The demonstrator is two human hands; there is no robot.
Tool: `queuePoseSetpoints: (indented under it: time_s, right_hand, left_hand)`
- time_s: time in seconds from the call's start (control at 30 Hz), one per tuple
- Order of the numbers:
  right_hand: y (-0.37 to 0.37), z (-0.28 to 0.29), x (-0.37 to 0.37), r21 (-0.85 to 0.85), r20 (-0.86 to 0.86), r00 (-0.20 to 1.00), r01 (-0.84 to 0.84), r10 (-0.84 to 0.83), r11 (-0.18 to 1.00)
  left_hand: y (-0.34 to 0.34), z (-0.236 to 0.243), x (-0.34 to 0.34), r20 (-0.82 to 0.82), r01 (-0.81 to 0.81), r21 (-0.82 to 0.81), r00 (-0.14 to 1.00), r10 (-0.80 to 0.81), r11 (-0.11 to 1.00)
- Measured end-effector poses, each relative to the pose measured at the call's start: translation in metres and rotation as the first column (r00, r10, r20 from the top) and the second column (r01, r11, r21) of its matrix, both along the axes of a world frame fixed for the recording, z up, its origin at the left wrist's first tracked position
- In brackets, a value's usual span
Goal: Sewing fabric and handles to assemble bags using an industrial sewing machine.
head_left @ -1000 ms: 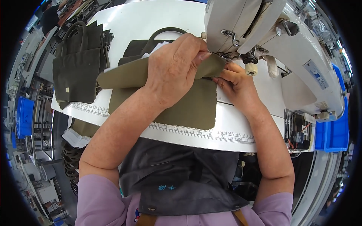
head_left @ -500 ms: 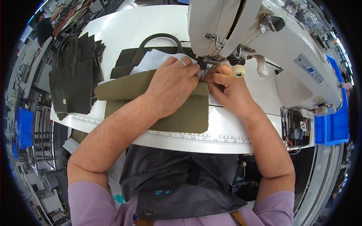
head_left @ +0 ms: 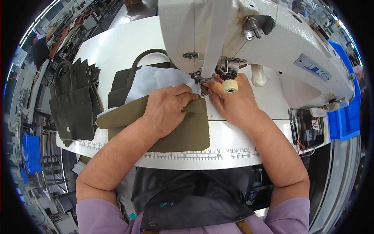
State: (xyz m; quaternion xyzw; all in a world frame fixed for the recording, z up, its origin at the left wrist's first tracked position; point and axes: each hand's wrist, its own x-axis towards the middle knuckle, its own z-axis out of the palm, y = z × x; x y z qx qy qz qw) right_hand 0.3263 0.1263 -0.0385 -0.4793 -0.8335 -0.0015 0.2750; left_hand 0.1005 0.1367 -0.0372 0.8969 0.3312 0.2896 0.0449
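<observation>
Under the head of a white sewing machine (head_left: 194, 35) lies a piece of olive fabric (head_left: 183, 136), its upper edge folded over. White lining cloth (head_left: 152, 82) shows beyond the fold, over a dark bag panel with a looped handle (head_left: 134, 64). My left hand (head_left: 165, 111) has its fingers closed on the olive fold, left of the presser foot (head_left: 203, 90). Close by the foot on its right is my right hand (head_left: 235, 97), thumb and forefinger drawn together at the cloth's edge. The machine's cream knob partly covers that hand, and what its fingertips pinch is hidden.
A stack of dark green bag panels with handles (head_left: 72, 107) lies on the left of the white table (head_left: 99, 50). A printed ruler (head_left: 187, 156) runs along its front edge. Blue bins (head_left: 344, 121) stand at the right; a small tray of tools (head_left: 307, 130) sits nearer.
The view has shifted, with table and machine lower and further left. My left hand has slid down from the presser foot, uncovering more white cloth. My right fingers have drawn slightly apart from my left.
</observation>
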Motion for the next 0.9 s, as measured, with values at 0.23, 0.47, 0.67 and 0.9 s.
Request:
queuePoseSetpoints:
  time_s: [0.23, 0.47, 0.67, 0.9]
  right_hand:
    - [-0.0001, -0.0005, -0.0005, 0.070, 0.009, 1.000, -0.019, 0.018, 0.997]
    - [-0.0006, -0.0022, -0.0005, 0.071, -0.011, 1.000, -0.027, 0.028, 0.997]
    - [-0.0004, -0.0033, -0.0018, 0.045, 0.023, 1.000, 0.011, -0.012, 0.999]
    - [-0.0007, -0.0021, -0.0025, 0.028, 0.047, 0.998, 0.031, -0.033, 0.999]
  left_hand:
    - [0.0006, 0.0003, 0.0053, 0.099, -0.067, -0.153, 0.992, 0.083, 0.986]
    - [0.0036, 0.0044, 0.0026, 0.163, -0.016, -0.227, 0.985, 0.054, 0.974]
    - [0.0031, 0.0073, 0.0038, 0.150, -0.045, -0.268, 0.985, 0.088, 0.962]
    - [0.0030, 0.0046, 0.0036, 0.148, -0.039, -0.241, 0.986, 0.076, 0.970]
